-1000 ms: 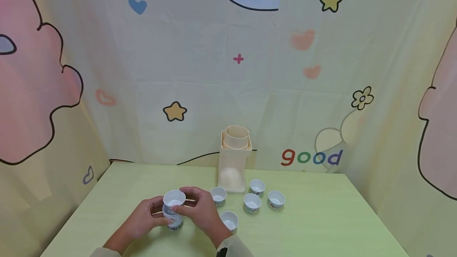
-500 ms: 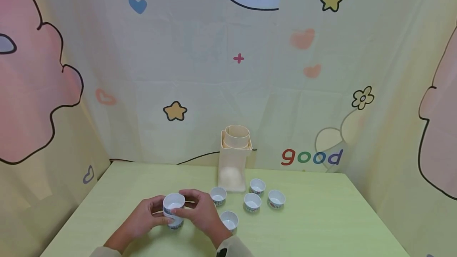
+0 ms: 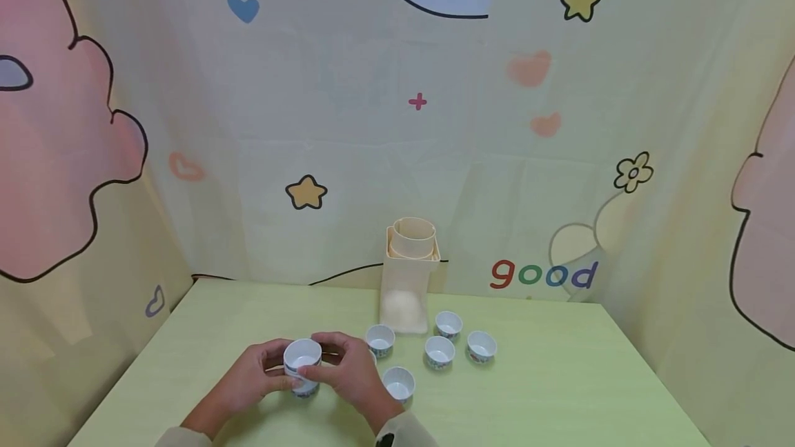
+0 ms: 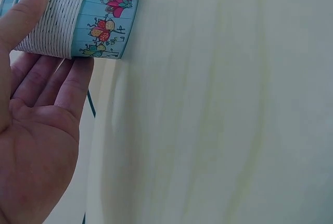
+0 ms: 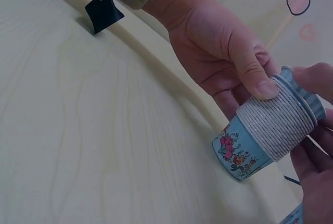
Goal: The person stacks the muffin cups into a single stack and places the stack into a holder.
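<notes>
The step in hand looks like parting or seating one cup at the mouth of a stack of paper cups (image 5: 273, 117), held roughly upright between both hands at the near left of the table (image 3: 528, 399); which way the cup is going cannot be told. The left hand (image 3: 253, 376) has its thumb on the ribbed white rims and its fingers closed round the far side. The right hand (image 3: 354, 372) pinches the top cup (image 3: 303, 352) between thumb and fingers, and part of that cup's blue wall shows above the rims. Loose cups (image 3: 439, 352) stand mouth-up to the right, in front of a cream holder (image 3: 404, 295). The next move seems to call for a steady left grip on the rims and a light, straight right one, since thin paper walls could crease.
</notes>
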A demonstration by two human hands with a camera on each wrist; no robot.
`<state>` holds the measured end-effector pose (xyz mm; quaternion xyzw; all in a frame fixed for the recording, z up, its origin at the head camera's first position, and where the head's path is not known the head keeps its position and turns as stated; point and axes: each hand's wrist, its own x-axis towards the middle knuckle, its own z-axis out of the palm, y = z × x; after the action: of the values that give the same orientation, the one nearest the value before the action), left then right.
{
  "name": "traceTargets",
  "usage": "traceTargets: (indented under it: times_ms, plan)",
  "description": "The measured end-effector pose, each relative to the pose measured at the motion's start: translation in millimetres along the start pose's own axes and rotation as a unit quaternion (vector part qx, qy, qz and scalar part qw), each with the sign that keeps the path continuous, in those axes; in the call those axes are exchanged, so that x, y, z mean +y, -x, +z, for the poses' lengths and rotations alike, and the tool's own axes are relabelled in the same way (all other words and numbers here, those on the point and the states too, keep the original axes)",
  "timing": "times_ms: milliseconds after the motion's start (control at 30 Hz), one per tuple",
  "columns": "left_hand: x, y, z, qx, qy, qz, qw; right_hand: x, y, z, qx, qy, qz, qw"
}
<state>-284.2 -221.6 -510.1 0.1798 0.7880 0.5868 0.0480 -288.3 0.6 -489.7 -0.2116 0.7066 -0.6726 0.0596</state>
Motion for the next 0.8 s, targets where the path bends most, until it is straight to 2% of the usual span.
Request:
traceTargets:
  times_ms: [167, 800]
  plan:
    - [-1.0, 0.3, 0.3, 0.004, 0.000, -0.010, 0.9999, 2.5, 0.5, -0.5, -0.007, 0.006, 0.000, 1.000]
    - [0.6, 0.5, 0.6, 0.000, 0.006, 0.000, 1.0000, 2.0, 1.9, -0.6, -0.005, 0.003, -0.017, 1.000]
